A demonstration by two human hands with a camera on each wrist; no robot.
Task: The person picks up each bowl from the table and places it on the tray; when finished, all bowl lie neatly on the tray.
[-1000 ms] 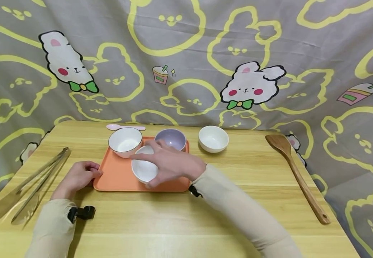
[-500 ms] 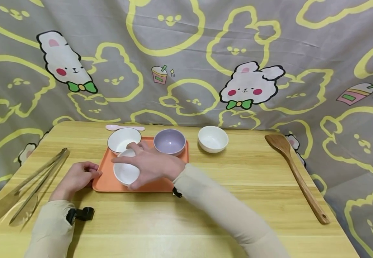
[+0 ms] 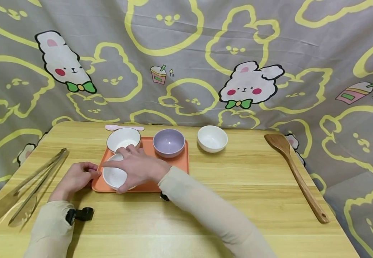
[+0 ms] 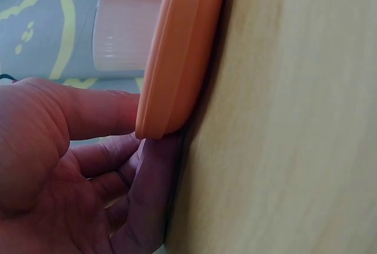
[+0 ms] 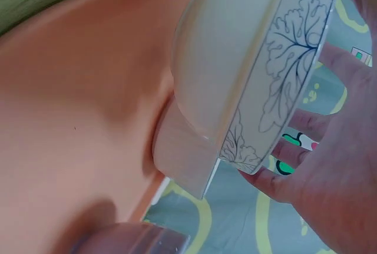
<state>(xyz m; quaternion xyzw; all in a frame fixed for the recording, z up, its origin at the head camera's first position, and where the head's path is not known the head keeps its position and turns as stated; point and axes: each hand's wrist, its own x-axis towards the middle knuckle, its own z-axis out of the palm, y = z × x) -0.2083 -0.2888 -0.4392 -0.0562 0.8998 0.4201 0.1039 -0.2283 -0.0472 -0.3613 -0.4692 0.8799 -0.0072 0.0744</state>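
Observation:
My right hand (image 3: 139, 166) grips a white bowl (image 3: 113, 176) by its rim, over the front left of the orange tray (image 3: 180, 163). In the right wrist view this bowl (image 5: 288, 65) shows a dark leaf pattern under its rim. Whether its base touches the tray cannot be told. My left hand (image 3: 76, 178) pinches the tray's left edge; in the left wrist view the thumb is on one side of the orange rim (image 4: 182, 53) and a finger beneath. A dark-rimmed white bowl (image 3: 122, 138) stands at the tray's back left, a purple bowl (image 3: 169, 143) at its back right.
Another white bowl (image 3: 212, 139) stands on the wooden table (image 3: 238, 172) right of the tray. A pink spoon (image 3: 125, 128) lies behind it. Tongs (image 3: 41, 182) lie at the left, a wooden spatula (image 3: 296, 175) at the right. A patterned curtain (image 3: 189, 64) hangs behind.
My right hand has carried the white bowl leftward across the tray, from the middle to the front left, in front of the dark-rimmed bowl. The left hand stays at the tray's edge.

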